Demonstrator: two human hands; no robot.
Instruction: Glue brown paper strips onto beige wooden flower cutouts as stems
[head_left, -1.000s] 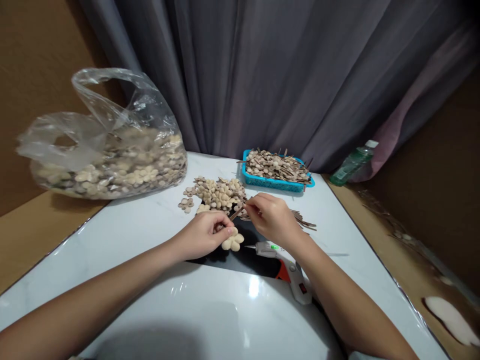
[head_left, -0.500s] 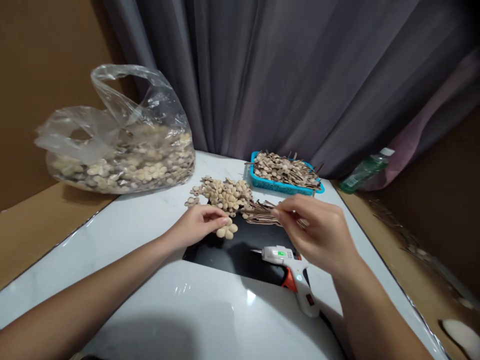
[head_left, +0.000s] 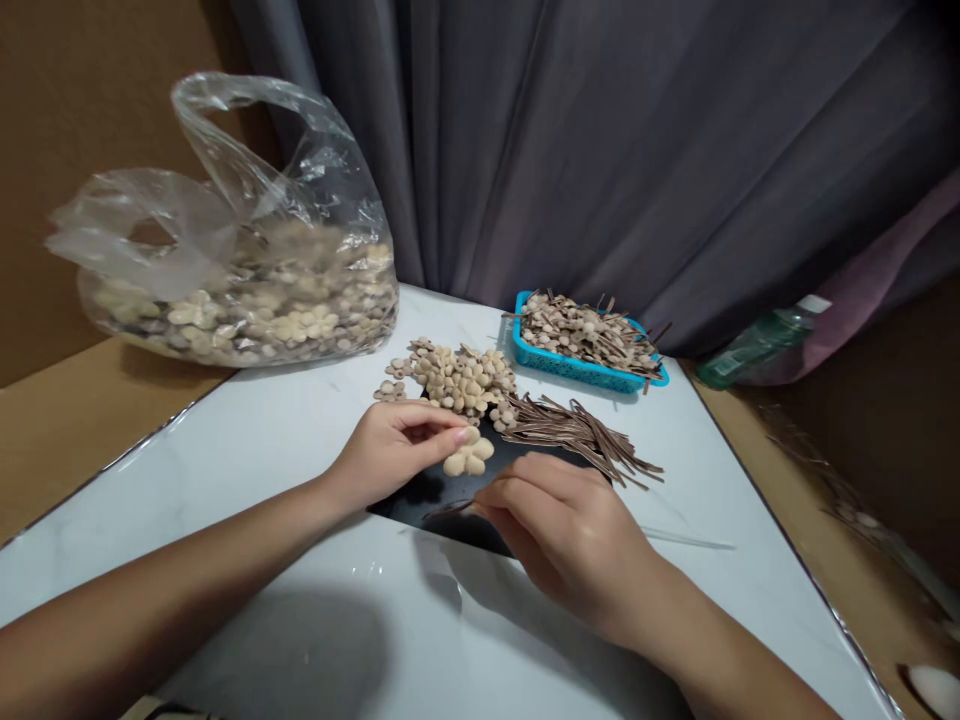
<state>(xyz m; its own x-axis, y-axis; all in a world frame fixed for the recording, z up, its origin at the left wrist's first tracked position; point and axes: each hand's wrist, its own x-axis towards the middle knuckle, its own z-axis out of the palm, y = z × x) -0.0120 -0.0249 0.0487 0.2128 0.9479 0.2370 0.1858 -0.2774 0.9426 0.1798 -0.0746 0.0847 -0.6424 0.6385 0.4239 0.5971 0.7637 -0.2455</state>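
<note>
One black mat [head_left: 472,530] lies beneath our work; our right hand [head_left: 562,525] and left hand [head_left: 397,440] both pinch; a cream flower [head_left: 468,455] sits in our left grip, at five o'clock from it and twelve from the right; a blurred brown strip [head_left: 448,511] juts from our right grip, long axis toward nine, apart from the flower.

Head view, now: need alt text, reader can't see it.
A person's left hand pinches a cream flower piece over a black mat; the right hand holds a thin, blurred strip. Beyond are a heap of flower pieces, brown strips and a filled blue basket on a white table; a clear plastic bag sits at left.
</note>
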